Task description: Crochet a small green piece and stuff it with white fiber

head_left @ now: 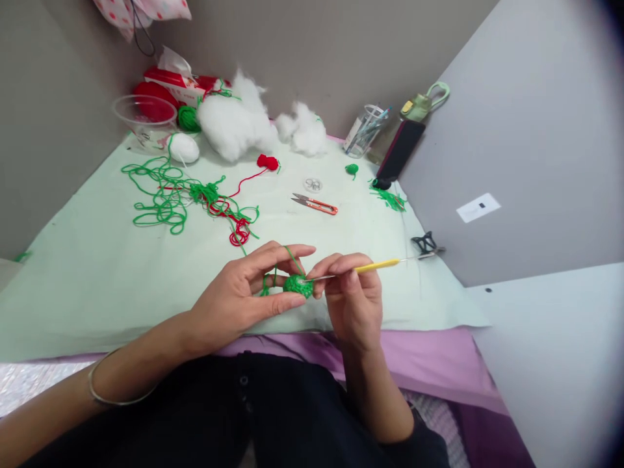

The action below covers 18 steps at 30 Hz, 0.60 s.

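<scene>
My left hand (pixel 244 286) pinches a small green crochet piece (pixel 298 286) between thumb and fingers, its forefinger stretched out above with green yarn running over it. My right hand (pixel 351 292) is closed around a crochet hook (pixel 377 266) with a yellow handle. The metal shaft points left, and its tip touches the top of the green piece; whether a loop sits on it I cannot tell. From the left hand, green yarn leads back to a loose tangle of green yarn (pixel 205 192) mixed with red strands.
Orange-handled thread snips (pixel 316 204) lie beyond my hands, near a small round clear case (pixel 312 185). White stuffing (pixel 236 120), a plastic cup (pixel 146 123) and a tissue box (pixel 170 84) stand at the back. A phone (pixel 402 151) leans by a bottle at right.
</scene>
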Each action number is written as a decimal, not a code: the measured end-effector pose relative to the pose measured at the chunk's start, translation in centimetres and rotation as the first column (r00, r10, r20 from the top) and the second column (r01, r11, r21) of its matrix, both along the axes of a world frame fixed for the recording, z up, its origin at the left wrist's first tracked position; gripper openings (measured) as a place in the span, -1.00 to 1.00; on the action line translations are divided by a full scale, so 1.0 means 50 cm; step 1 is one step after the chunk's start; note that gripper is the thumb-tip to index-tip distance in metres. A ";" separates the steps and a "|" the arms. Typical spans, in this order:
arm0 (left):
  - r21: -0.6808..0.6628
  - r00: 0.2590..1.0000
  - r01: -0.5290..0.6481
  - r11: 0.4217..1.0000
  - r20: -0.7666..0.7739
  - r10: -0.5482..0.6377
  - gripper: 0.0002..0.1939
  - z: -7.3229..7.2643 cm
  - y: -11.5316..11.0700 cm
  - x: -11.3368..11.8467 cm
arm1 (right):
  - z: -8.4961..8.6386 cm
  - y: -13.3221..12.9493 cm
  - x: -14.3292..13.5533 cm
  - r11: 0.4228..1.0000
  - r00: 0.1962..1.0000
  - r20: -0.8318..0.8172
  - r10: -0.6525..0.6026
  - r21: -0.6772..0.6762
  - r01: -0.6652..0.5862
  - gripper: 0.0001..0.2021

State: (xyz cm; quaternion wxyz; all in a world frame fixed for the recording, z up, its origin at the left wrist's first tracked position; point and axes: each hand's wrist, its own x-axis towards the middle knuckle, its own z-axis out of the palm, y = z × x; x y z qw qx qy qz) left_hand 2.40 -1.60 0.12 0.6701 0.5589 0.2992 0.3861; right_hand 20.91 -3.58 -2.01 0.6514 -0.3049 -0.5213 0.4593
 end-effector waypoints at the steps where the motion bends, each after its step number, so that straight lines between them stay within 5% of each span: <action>1: 0.004 1.000 0.006 1.000 -0.008 -0.006 -0.49 0.000 0.001 -0.001 | 0.000 0.001 0.002 1.000 1.000 -0.003 0.010 0.000 -0.010 -0.86; 11: 0.035 0.998 0.001 0.999 -0.060 0.001 -0.49 -0.005 0.006 -0.001 | 0.003 0.005 0.026 0.996 0.994 0.064 0.086 0.026 -0.088 -0.85; 18: 0.137 0.990 -0.049 0.989 -0.128 0.066 -0.55 -0.004 0.007 -0.001 | 0.028 -0.014 0.041 0.961 0.887 0.451 -0.099 0.275 -0.032 -0.81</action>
